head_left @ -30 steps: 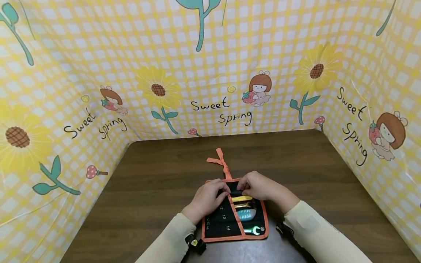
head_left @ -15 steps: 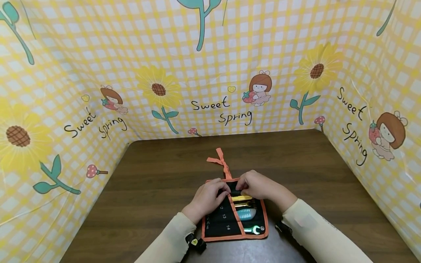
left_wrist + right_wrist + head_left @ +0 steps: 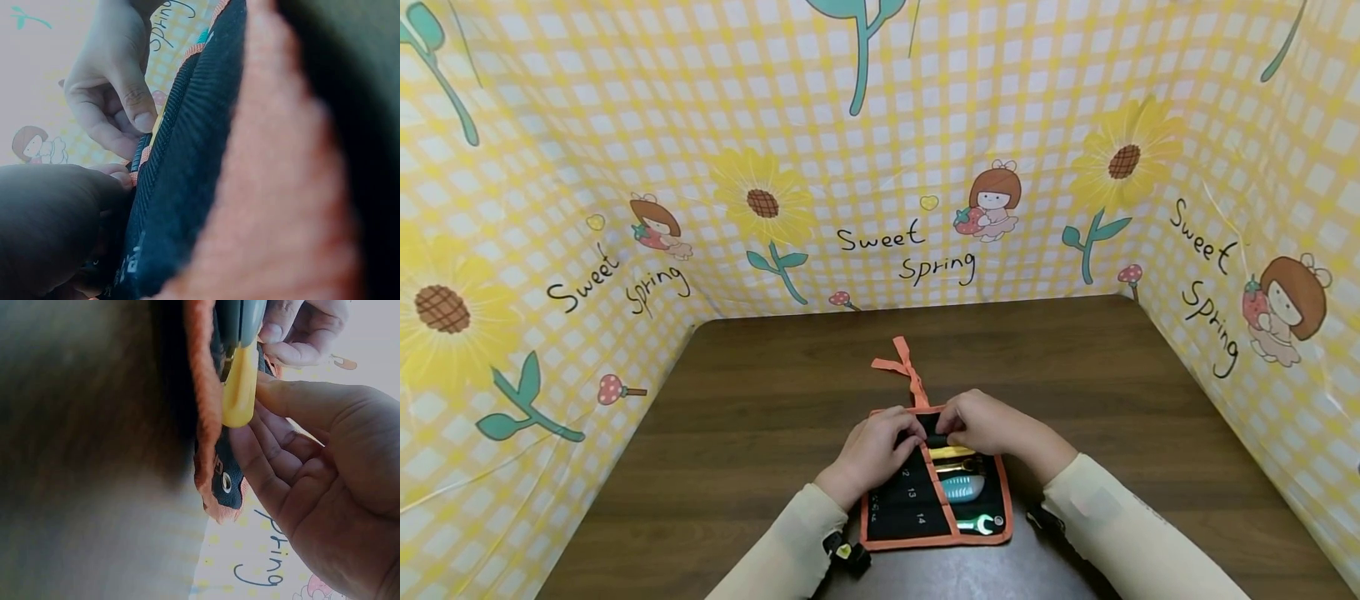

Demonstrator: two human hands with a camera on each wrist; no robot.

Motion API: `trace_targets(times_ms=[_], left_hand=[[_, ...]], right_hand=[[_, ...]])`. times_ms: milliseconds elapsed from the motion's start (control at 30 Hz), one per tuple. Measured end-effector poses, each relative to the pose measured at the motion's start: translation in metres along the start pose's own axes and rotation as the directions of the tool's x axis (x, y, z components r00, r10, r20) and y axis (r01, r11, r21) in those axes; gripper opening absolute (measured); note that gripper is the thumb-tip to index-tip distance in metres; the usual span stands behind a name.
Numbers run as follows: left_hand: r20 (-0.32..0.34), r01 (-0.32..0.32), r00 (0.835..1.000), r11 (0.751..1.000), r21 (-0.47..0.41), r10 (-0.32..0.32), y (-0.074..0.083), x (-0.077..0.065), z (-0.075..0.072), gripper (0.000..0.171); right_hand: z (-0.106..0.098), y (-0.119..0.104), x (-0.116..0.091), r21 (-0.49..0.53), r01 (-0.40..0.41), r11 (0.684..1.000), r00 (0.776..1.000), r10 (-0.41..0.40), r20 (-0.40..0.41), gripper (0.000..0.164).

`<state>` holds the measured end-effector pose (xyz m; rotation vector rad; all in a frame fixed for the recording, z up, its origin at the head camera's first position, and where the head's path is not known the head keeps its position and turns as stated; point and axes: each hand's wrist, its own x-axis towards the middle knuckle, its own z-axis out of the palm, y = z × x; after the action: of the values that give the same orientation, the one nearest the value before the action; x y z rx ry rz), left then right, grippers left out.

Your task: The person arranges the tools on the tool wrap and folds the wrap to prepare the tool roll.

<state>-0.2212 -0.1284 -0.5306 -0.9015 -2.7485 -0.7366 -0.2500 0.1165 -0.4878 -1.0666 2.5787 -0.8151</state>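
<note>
A black tool pouch point(image 3: 893, 510) with orange trim lies unrolled in the head view, its pockets numbered. My left hand point(image 3: 874, 450) pinches the orange pocket edge near the pouch's far end. Beside it, my right hand point(image 3: 981, 423) has thumb and fingers together on a dark, ridged handle point(image 3: 139, 149) at the pocket mouth; most of it is hidden. Nearer me, a yellow handle point(image 3: 951, 452), a brass-coloured tool point(image 3: 956, 467), a teal handle point(image 3: 962, 488) and a green-tinted open-end wrench point(image 3: 976, 525) stick out of the pockets. The yellow handle point(image 3: 239, 394) overlaps my right fingertips in the right wrist view.
The pouch's orange tie point(image 3: 912, 375) trails away from its far edge onto the brown wooden table point(image 3: 760, 400). Yellow checked cloth point(image 3: 880, 167) walls in the back and both sides. A dark strap device point(image 3: 846, 557) sits on my left sleeve.
My right fingers have shifted slightly left, towards the pocket edge. My left hand and the pouch stay in place.
</note>
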Motion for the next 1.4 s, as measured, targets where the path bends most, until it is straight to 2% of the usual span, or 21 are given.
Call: trace_targets(times_ms=[200,400,533,667,867,1033,1133,1300,1400], left_hand=[[0.008,0.005,1.000,1.000,-0.003,-0.004,0.000,0.000,-0.002,0.009],[0.038,-0.003,0.999,0.999,0.032,0.002,0.002,-0.004,-0.009,0.012],[0.082,0.002,0.997,0.999,0.048,-0.006,0.003,-0.011,-0.015,0.018],[0.141,-0.012,0.990,0.999,0.044,0.006,0.006,-0.019,-0.022,0.025],[0.246,-0.026,0.969,0.999,-0.021,0.030,0.006,-0.031,-0.030,0.043],[0.328,0.029,0.945,0.998,-0.064,-0.007,0.005,-0.042,-0.039,0.067],[0.372,0.058,0.928,0.996,-0.067,-0.029,0.002,-0.047,-0.041,0.080],[0.423,0.091,0.905,0.993,-0.079,-0.049,-0.003,-0.049,-0.041,0.092],[0.429,0.089,0.902,0.993,-0.072,-0.050,-0.004,-0.047,-0.039,0.093]], right_hand=[[-0.005,-0.001,-0.010,-0.033,-0.033,0.999,0.999,0.033,0.008,0.017],[-0.005,0.001,-0.027,-0.054,-0.040,0.998,0.999,0.041,0.004,0.022],[-0.005,0.000,-0.041,-0.090,-0.030,0.995,1.000,0.031,0.005,0.027],[-0.006,-0.004,-0.054,-0.099,-0.052,0.994,0.998,0.056,0.039,0.035],[-0.005,-0.010,-0.072,-0.065,-0.109,0.992,0.991,0.114,0.076,0.058],[-0.003,-0.014,-0.081,-0.003,-0.156,0.988,0.981,0.155,0.121,0.083],[-0.001,-0.015,-0.084,0.013,-0.157,0.988,0.979,0.154,0.137,0.096],[0.002,-0.010,-0.085,-0.027,-0.126,0.992,0.983,0.128,0.129,0.107],[0.003,-0.006,-0.084,-0.040,-0.128,0.991,0.983,0.132,0.127,0.107]])
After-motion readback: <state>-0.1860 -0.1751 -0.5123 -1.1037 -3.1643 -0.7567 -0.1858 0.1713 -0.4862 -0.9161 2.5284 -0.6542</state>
